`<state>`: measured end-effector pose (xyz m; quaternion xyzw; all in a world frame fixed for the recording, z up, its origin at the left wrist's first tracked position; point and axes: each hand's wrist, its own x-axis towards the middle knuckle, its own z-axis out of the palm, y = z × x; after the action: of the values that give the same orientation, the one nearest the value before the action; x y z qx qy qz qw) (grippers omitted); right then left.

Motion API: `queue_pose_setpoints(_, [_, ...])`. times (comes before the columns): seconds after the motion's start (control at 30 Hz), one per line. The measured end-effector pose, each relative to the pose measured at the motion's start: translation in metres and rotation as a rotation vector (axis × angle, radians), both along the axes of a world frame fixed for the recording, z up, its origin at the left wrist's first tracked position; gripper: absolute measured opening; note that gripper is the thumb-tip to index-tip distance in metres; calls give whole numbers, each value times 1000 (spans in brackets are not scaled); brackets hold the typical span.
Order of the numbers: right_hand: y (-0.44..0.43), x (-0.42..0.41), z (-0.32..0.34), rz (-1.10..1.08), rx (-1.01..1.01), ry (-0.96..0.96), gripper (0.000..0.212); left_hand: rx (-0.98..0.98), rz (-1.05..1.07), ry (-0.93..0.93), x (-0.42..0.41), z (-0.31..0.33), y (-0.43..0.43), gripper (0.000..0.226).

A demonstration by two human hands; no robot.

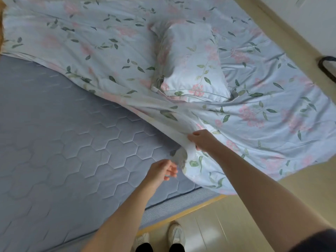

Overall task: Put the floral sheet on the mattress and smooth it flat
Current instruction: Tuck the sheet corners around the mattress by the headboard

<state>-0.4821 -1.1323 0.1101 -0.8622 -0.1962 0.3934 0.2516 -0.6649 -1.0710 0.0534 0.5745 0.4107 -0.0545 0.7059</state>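
The floral sheet (109,39), pale blue with pink flowers and green leaves, lies rumpled over the far and right part of the grey quilted mattress (54,142). Its near corner hangs over the mattress edge on the right. My right hand (201,140) is shut on the sheet's white edge, which is pulled taut from the upper left. My left hand (161,171) hovers just left of the hanging fold, fingers apart and holding nothing. A matching floral pillow (192,70) lies on the sheet in the middle.
The left and near part of the mattress is bare. A wooden bed frame edge (181,213) runs along the near side. My white shoes (176,235) stand on the light floor. A black looped object (327,68) sits at the right edge.
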Motion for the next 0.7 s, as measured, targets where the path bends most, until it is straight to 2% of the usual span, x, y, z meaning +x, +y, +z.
queue_pose_setpoints(0.07, [-15, -3, 11, -34, 91, 130, 28, -165, 170, 67, 21, -7, 1, 22])
queue_pose_setpoints(0.17, [-36, -10, 24, -83, 182, 320, 21, -391, 378, 51, 64, -8, 6, 24])
queue_pose_setpoints(0.23, [-47, -10, 30, -95, 232, 416, 19, -473, 409, -22, 87, -3, 10, 25])
queue_pose_setpoints(0.3, [-55, -7, 34, -88, 279, 484, 18, -614, 391, -117, 99, -1, 13, 44])
queue_pose_setpoints(0.37, [-60, -2, 34, -127, 296, 495, 20, -677, 384, -158, 102, 3, 13, 38])
queue_pose_setpoints(0.43, [-63, 3, 36, -189, 291, 473, 20, -544, 318, -110, 101, 5, 15, 28])
queue_pose_setpoints(0.53, [-62, 8, 41, -236, 266, 383, 21, -138, 154, 47, 74, 6, 16, 39])
queue_pose_setpoints(0.63, [-54, 3, 42, -143, 172, 98, 19, -187, 278, -125, 28, 14, 10, 28])
queue_pose_setpoints(0.7, [-45, -12, 46, -109, 175, -15, 10, -186, 357, -210, 1, 33, 6, 21])
